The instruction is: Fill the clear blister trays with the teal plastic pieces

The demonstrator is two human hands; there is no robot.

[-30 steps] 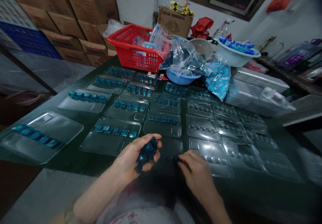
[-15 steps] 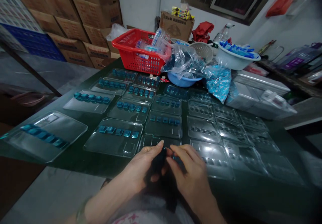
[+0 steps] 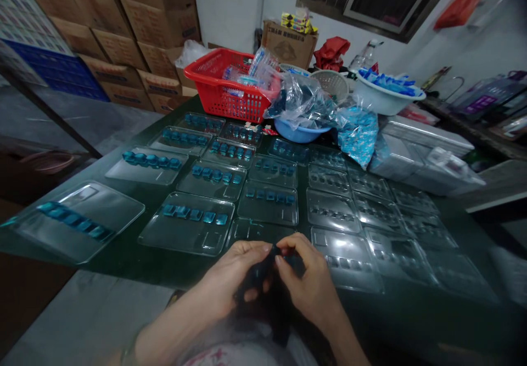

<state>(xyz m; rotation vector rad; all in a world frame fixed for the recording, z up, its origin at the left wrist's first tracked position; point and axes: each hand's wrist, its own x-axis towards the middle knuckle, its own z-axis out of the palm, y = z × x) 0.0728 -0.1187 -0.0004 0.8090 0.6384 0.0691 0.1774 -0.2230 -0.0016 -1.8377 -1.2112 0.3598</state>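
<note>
My left hand (image 3: 233,271) is curled around dark blue plastic pieces (image 3: 258,271), partly hidden by its fingers and in shadow. Close against it, my right hand (image 3: 308,275) pinches thumb and forefinger at the edge of these pieces; what exactly sits between the fingertips is too dark to make out. Just beyond both hands lies a clear plastic tray (image 3: 242,233), partly covered by them. To the left, another clear tray (image 3: 173,235) carries a row of blue faceted pieces (image 3: 196,215).
More clear trays with blue rows spread left and back, such as one tray (image 3: 132,204). Clear trays (image 3: 348,240) with colourless moulded rows lie right. Behind stand a red basket (image 3: 230,100), a blue basin (image 3: 298,131), a bag of blue bits (image 3: 357,135) and a white basin (image 3: 381,100).
My right hand has come up from the tray to meet my left hand, which has moved right and down. Both now touch around the blue pieces. The view has shifted slightly.
</note>
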